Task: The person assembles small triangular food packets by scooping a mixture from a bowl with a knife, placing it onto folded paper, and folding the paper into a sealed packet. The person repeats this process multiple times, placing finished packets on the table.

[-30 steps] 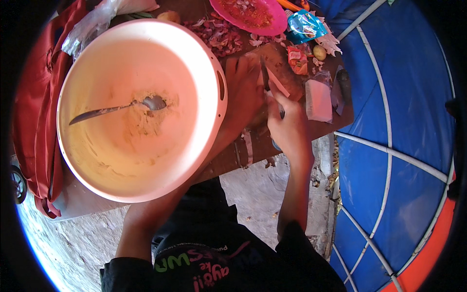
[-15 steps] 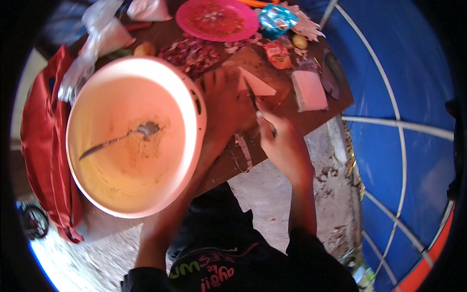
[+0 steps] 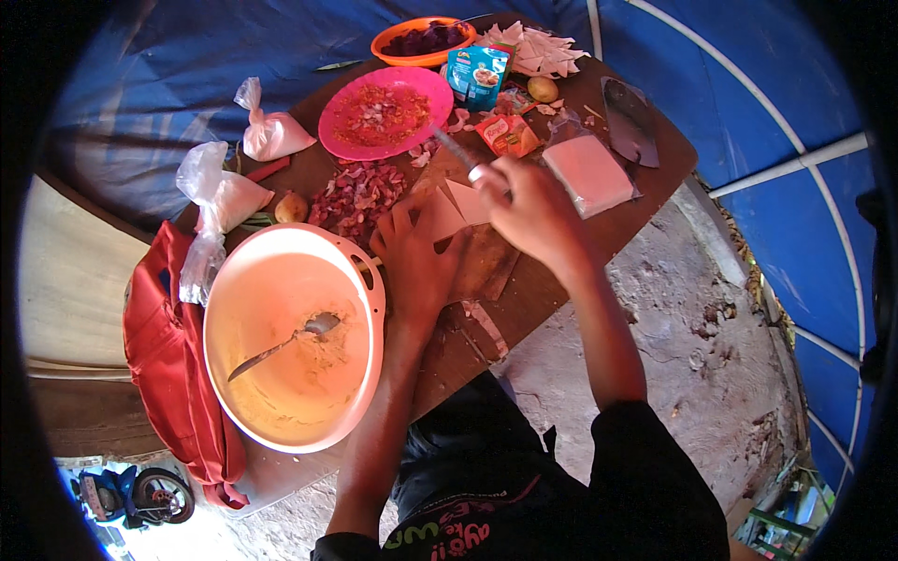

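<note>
1. The left hand [image 3: 416, 266] lay palm down, fingers spread, on one pale sheet [image 3: 441, 217] at the left side of the board [image 3: 488, 260], near the middle of the table [image 3: 449, 374]. It gripped nothing.
2. The right hand [image 3: 533, 206], apart from the left, was clamped on the handle of the knife [image 3: 458, 154]. The blade pointed toward the pink plate [image 3: 339, 133]; how high it was held, I could not tell.
3. A second pale piece [image 3: 470, 203] lay on the board between the hands, beside the first.
4. The big bowl [image 3: 234, 309] filled the table's near left part, a spoon [image 3: 323, 323] inside. Its rim crowded the left forearm, leaving little room there.
5. A red bag [image 3: 173, 346] lay along the left edge; two bags of white powder [image 3: 234, 201] sat toward the far left.
6. Purple peelings [image 3: 355, 201] lay heaped between bowl, plate and board, close to the left fingertips.
7. Toward the far edge were an orange bowl [image 3: 383, 47], a teal pouch [image 3: 477, 79] and a pile of pale pieces [image 3: 533, 51].
8. A red packet [image 3: 507, 136] lay beyond the right hand; a wrapped white stack [image 3: 587, 173] lay just right of it, toward the right corner.
</note>
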Available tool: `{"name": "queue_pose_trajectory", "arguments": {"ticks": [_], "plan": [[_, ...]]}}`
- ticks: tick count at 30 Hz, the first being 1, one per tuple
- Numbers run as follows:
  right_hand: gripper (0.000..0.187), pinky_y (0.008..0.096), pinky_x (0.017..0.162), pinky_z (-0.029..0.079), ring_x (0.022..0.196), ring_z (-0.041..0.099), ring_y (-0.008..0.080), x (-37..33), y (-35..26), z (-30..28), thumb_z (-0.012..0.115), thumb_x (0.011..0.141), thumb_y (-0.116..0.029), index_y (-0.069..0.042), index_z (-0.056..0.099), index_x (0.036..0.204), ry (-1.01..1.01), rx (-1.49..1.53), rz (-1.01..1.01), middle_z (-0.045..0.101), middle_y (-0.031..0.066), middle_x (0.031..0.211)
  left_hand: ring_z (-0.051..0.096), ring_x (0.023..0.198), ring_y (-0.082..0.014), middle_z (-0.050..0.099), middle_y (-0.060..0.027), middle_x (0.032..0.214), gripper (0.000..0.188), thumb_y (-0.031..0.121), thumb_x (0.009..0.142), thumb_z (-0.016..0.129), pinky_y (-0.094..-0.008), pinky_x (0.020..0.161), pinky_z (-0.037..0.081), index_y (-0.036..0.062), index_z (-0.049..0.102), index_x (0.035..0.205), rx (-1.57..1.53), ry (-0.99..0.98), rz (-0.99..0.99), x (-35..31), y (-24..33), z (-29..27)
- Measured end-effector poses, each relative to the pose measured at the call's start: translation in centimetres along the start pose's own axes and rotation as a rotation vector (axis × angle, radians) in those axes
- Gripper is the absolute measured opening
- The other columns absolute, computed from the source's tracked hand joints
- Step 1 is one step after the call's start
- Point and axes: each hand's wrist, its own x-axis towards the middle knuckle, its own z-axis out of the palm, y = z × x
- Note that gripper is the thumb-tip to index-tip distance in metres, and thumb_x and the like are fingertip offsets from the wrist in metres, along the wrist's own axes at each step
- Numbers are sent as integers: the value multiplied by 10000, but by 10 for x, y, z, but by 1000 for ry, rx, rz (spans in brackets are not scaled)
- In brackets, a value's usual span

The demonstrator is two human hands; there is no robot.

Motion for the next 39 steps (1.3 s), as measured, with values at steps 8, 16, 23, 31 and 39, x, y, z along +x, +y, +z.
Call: {"name": "queue_pose_trajectory", "arguments": {"ticks": [8, 16, 23, 31, 39], "plan": [[261, 487, 805, 531, 914, 686, 390, 42, 49, 3, 705, 864, -217, -19, 697, 1034, 114, -262, 12, 700, 228, 974, 555, 1057, -317, 627, -119, 1084, 269, 215, 913, 697, -470, 981, 371, 67, 723, 1137, -38, 97, 34, 0, -5, 1], [358, 371, 886, 537, 1023, 673, 260, 43, 41, 20, 757, 893, -200, -18, 687, 1193, 332, 172, -397, 689, 142, 1099, 628, 784, -203, 681, -133, 883, 214, 175, 1019, 593, -354, 716, 488, -20, 683, 1012, -516, 278, -145, 17, 16, -8], [150, 235, 803, 518, 913, 657, 88, 35, 2, 2, 758, 901, -120, 7, 734, 978, -175, 769, -333, 723, 29, 916, 715, 923, -157, 740, -98, 1009, 260, 218, 1032, 599, -268, 806, 558, -18, 667, 1117, -1175, 206, -452, 25, 50, -47], [129, 249, 731, 526, 795, 664, 114, 23, -85, -18, 737, 900, -50, 51, 708, 973, -486, 1002, -457, 718, 72, 881, 725, 843, -140, 753, -116, 975, 163, 53, 986, 628, -251, 701, 575, -37, 632, 1121, -1093, 325, -202, -11, 38, -179], [207, 285, 767, 533, 825, 691, 137, 22, -90, 15, 775, 858, -115, 0, 710, 1017, -191, 203, -551, 734, 82, 901, 685, 967, -148, 699, -104, 1130, 238, 111, 1016, 561, -242, 803, 563, 11, 601, 1228, -1095, 610, -385, -41, -106, -286]]}}
